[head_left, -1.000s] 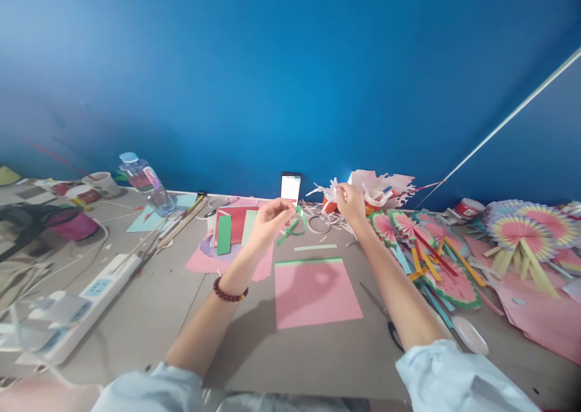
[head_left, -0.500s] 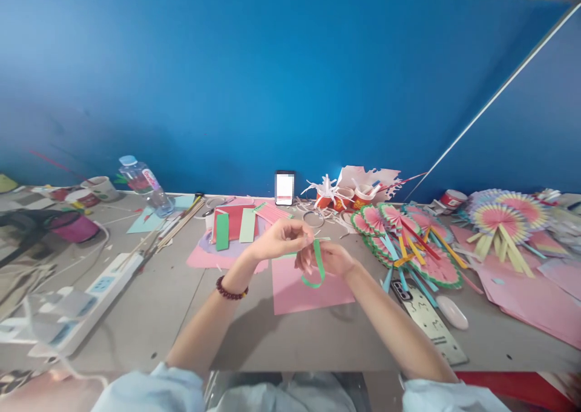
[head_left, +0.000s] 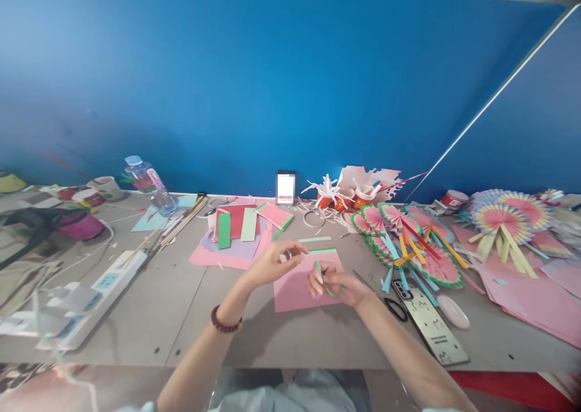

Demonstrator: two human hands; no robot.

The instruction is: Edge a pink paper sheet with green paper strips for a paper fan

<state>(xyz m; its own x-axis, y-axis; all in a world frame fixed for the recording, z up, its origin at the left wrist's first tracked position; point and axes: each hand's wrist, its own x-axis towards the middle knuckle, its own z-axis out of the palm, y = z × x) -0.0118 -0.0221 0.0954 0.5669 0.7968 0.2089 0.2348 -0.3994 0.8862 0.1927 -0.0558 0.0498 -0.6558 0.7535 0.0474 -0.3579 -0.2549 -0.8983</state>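
Observation:
My right hand (head_left: 338,284) is closed around a narrow green paper strip (head_left: 319,269), whose ends stick out between the fingers. My left hand (head_left: 275,262) hovers over the left side of a pink paper sheet (head_left: 288,297), fingers bent and apart, with nothing visible in them. A light green band runs along the sheet's far edge. Just beyond it lies a pale green strip (head_left: 316,239). Farther back is a pleated pink paper piece (head_left: 275,216) with green edging. Scissors (head_left: 396,309), partly hidden by my right forearm, lie beside it.
Green cards (head_left: 224,230) rest on coloured sheets at the left. Watermelon-patterned paper fans (head_left: 436,267), a patterned phone (head_left: 431,324) and a white mouse (head_left: 452,311) are on the right. A power strip (head_left: 102,297) and plastic bottle (head_left: 149,185) stand left. Another phone (head_left: 285,188) leans against the wall.
My hands have moved apart, the left slightly left and down, the right down with the green strip. The strip's hanging loop is now gathered in the right hand. The sheet's green edge shows.

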